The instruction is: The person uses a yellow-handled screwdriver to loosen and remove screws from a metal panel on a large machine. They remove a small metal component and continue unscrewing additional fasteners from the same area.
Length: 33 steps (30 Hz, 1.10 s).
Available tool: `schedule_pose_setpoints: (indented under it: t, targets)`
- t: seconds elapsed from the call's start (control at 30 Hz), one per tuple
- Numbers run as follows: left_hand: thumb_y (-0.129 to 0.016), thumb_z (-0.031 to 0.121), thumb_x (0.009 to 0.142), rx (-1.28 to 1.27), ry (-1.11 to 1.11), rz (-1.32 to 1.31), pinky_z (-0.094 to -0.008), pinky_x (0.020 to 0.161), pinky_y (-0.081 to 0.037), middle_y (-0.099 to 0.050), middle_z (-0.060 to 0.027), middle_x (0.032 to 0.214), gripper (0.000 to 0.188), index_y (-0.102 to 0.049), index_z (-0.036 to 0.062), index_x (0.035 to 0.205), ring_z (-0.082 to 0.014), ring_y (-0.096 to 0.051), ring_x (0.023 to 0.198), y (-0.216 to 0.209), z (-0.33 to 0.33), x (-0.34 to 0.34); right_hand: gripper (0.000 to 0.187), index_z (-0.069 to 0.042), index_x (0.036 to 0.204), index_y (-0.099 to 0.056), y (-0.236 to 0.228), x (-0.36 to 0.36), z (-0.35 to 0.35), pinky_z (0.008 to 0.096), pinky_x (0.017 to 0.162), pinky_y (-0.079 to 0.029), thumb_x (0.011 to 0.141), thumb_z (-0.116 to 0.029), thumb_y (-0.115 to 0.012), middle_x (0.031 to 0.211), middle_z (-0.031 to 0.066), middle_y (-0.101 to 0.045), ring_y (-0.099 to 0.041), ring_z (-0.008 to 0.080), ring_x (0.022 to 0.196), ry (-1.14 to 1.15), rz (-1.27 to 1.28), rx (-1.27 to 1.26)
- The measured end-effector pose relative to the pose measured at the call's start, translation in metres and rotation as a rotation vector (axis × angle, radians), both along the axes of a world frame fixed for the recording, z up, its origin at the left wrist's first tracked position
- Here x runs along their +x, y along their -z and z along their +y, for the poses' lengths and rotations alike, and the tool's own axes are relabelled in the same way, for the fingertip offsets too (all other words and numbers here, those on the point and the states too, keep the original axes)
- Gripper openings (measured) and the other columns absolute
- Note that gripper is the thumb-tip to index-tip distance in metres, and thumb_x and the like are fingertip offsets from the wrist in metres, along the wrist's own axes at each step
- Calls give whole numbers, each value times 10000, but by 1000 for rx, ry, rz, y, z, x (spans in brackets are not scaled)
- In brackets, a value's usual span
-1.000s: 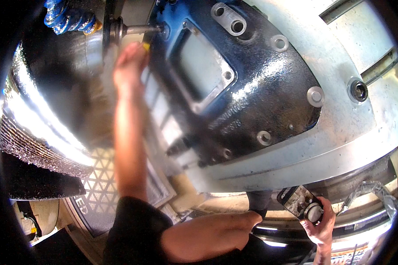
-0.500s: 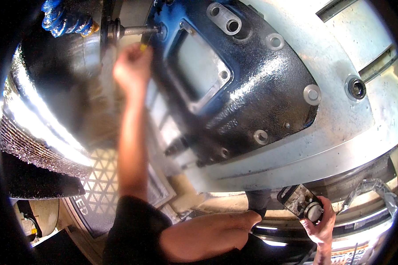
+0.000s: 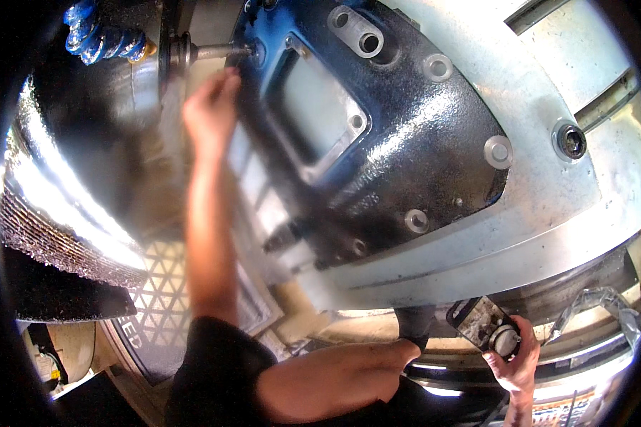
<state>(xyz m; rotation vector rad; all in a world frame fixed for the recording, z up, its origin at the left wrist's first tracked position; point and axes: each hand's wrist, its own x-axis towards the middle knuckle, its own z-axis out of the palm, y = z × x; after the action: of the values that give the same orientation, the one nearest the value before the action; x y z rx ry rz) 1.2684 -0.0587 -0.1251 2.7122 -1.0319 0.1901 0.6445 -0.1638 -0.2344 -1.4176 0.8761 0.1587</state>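
Our right hand [image 3: 518, 359] grips a handset [image 3: 477, 322] beside its dial [image 3: 505, 342], perhaps for turning; whether our left hand [image 3: 212, 105] pinches anything, we cannot tell

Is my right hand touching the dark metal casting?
No, the right hand holds a handheld device with a round knob, apart from the dark metal casting.

Pale letters [image 3: 132, 332] on mat [image 3: 165, 288]; raised characters [image 3: 365, 202] on casting [image 3: 434, 153]

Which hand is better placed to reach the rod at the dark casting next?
Likely your left hand: in this view it's just below the rod. Your right hand is farther off, holding a handheld device.
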Motion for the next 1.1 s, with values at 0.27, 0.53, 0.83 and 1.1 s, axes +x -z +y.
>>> schedule_pose_setpoints:
  t: [0.27, 0.53, 0.83, 1.1]
  targets:
    - [-666, 166, 983, -166, -136, 455, -215, 781, -470, -703, 24, 946, 160, -722, 65, 1093, -58, -591, 846, -12, -13, 6, 838, 49, 1189, -558, 2, -2, 1, 399, 827, -527, 717, -582, -840, 1003, 198, -645, -665, 317, 918, -1, -5, -1]
    - [-794, 251, 885, 72, -57, -68, -247, 770, -518, -729, -19, 906, 245, -714, 49, 1000, -103, -665, 811, -3, -10, -8, 822, 51, 1186, -557, 2, -2, 0, 401, 824, -528, 717, -558, -848, 995, 197, -647, -668, 319, 907, -5, -11, -16]
    - [-782, 181, 838, 276, -57, -268, -297, 790, -556, -765, -113, 908, 260, -728, 27, 1040, -175, -743, 839, -11, -27, -32, 823, 48, 1187, -561, 4, -2, 1, 403, 798, -534, 722, -572, -839, 997, 202, -647, -671, 326, 884, -13, -34, -49]
    - [-739, 130, 838, 314, 119, -343, -331, 850, -565, -741, -175, 1034, 276, -728, 9, 1086, -234, -745, 927, -11, -20, -37, 853, 47, 1190, -561, 6, -2, 1, 407, 785, -542, 726, -622, -817, 1002, 207, -650, -679, 333, 883, -27, -24, -81]
